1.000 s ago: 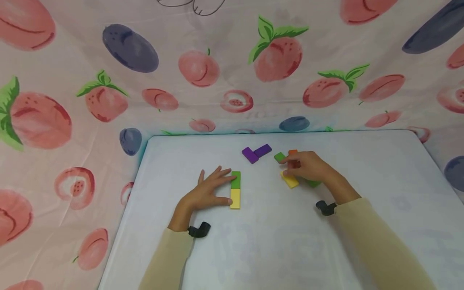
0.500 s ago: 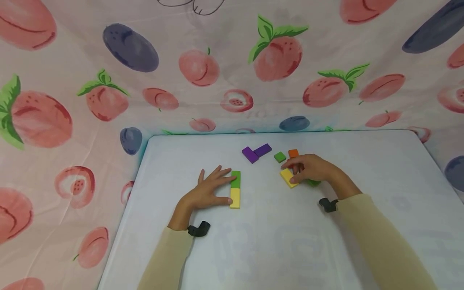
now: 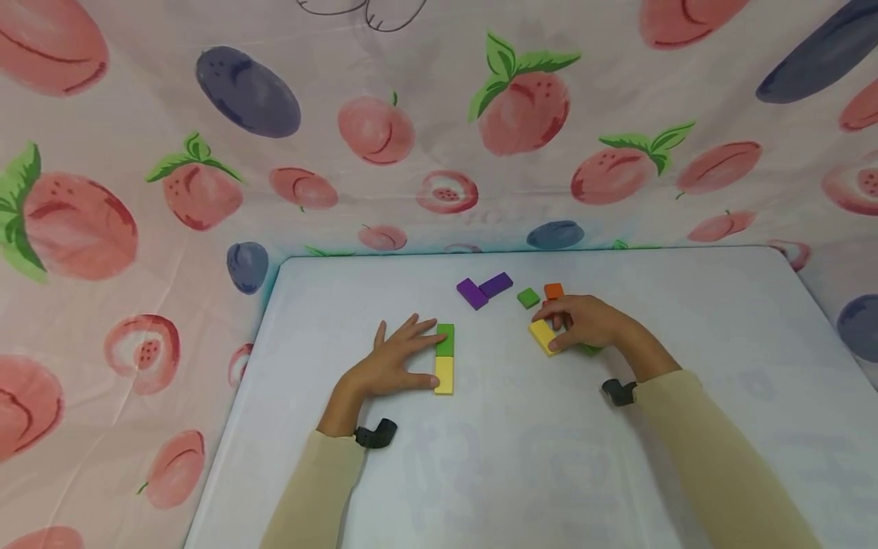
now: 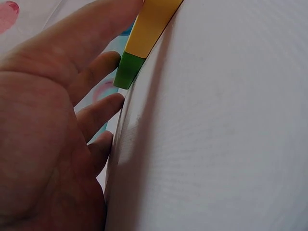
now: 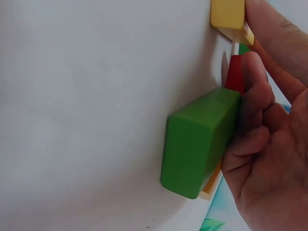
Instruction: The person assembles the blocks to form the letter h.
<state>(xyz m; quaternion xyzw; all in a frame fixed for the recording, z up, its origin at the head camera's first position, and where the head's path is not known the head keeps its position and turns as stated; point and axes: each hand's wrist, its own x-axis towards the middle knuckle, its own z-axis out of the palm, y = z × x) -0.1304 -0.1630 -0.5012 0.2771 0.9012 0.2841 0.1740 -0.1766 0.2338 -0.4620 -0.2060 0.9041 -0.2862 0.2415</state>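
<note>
My left hand (image 3: 389,367) rests with spread fingers beside a green block (image 3: 445,341) and a yellow block (image 3: 444,377), which lie end to end in a straight line. Its thumb touches the yellow one and its index finger the green one. My right hand (image 3: 591,322) pinches a second yellow block (image 3: 541,336) between thumb and index finger, low at the table surface. Under this hand, the right wrist view shows a larger green block (image 5: 190,149), a red block (image 5: 234,74) and part of an orange-yellow block (image 5: 211,183); the hand mostly hides them from the head camera.
Two purple blocks (image 3: 472,293) touch each other near the back of the white table (image 3: 480,465). A small green block (image 3: 528,297) and an orange block (image 3: 554,290) lie just beyond my right hand. Fruit-printed cloth (image 3: 384,198) hangs behind the table and along its left side.
My right hand has drawn back from the small green block, and its index finger and thumb have come onto the yellow block. The left hand has stayed in place.
</note>
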